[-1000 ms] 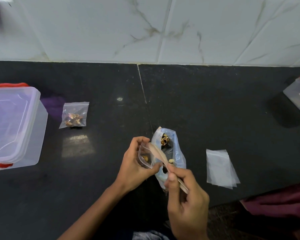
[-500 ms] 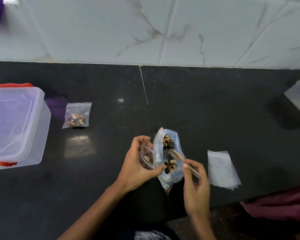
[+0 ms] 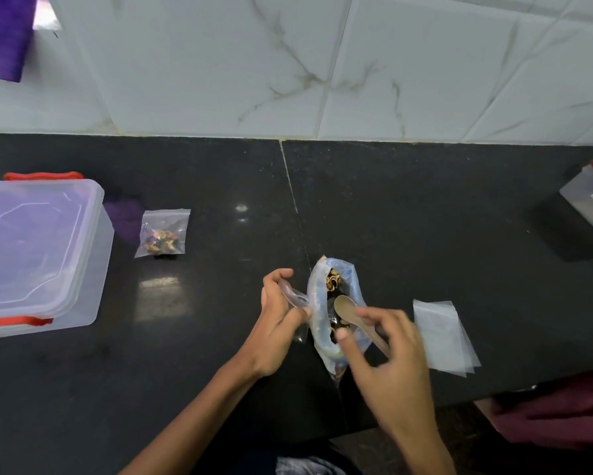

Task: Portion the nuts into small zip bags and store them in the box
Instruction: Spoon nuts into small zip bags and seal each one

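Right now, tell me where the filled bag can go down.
Bare counter lies between the filled zip bag and the nut bag, and behind the empty zip bags. Crowded around both hands.

The counter is gleaming as glossy dark stone; the box is showing translucent plastic; the spoon is looking wooden.

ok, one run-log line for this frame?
phase: scooping | left hand: holds small zip bag | right hand: spoon over nut bag | filled bag: on counter | box: lidded
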Available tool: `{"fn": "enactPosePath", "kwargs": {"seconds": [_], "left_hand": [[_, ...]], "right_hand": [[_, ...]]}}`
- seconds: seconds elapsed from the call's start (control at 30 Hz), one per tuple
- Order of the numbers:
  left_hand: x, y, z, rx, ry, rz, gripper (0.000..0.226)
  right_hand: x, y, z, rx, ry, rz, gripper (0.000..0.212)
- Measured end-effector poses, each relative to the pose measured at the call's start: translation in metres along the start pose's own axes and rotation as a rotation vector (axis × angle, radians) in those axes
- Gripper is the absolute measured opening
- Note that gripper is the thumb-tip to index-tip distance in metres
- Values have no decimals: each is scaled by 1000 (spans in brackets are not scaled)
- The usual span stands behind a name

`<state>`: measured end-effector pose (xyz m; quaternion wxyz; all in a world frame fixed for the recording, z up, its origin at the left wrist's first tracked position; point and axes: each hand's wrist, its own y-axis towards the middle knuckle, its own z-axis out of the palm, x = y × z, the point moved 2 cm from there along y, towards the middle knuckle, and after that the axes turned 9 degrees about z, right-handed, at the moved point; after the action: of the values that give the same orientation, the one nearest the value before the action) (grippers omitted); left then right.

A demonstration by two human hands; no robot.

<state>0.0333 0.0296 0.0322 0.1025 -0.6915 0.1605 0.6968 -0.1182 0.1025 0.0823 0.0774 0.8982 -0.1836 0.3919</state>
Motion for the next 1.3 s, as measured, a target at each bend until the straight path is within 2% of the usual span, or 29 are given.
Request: {"fn": "enactPosePath", "kwargs": {"seconds": [0.1, 0.13, 0.2, 0.23, 0.27, 0.33, 0.4, 0.5, 0.6, 0.73, 0.97, 1.1, 1.2, 1.3], "left_hand": [[-12, 1, -7, -64, -82, -43, 42], [-17, 1, -11, -80, -101, -39, 40], [-23, 1, -21, -118, -102, -20, 36], [-28, 0, -27, -139, -103, -8, 35], [-32, -2, -32, -166, -104, 13, 35], [-41, -8, -40, -236, -49, 86, 25], [-50, -15, -45, -328, 108, 154, 14], [-53, -24, -48, -465, 289, 210, 25], [-51, -27, -55, -595, 452, 216, 28], [-47, -29, -73, -605, 571, 204, 29], [-39, -21, -84, -557, 454, 198, 46], [-41, -13, -87, -472, 179, 214, 33], [-42, -10, -90, -508, 86, 232, 26], [-42, -9, -91, -530, 56, 229, 18]], "right_hand": [[22, 4, 24, 257, 172, 38, 48], [29, 6, 32, 300, 237, 58, 47], [45, 11, 46, 342, 395, 36, 24], [53, 13, 51, 340, 471, 19, 11], [59, 15, 56, 318, 527, -1, 9], [68, 20, 63, 247, 571, -10, 17], [76, 24, 70, 172, 542, -17, 21], [92, 28, 82, 54, 470, -97, 23], [104, 25, 95, 12, 418, -178, 24], [107, 22, 104, 6, 399, -216, 22], [104, 29, 107, 114, 490, -93, 15], [105, 32, 108, 271, 610, 11, 27], [107, 32, 108, 418, 698, 95, 14], [110, 33, 108, 463, 749, 147, 10]]}}
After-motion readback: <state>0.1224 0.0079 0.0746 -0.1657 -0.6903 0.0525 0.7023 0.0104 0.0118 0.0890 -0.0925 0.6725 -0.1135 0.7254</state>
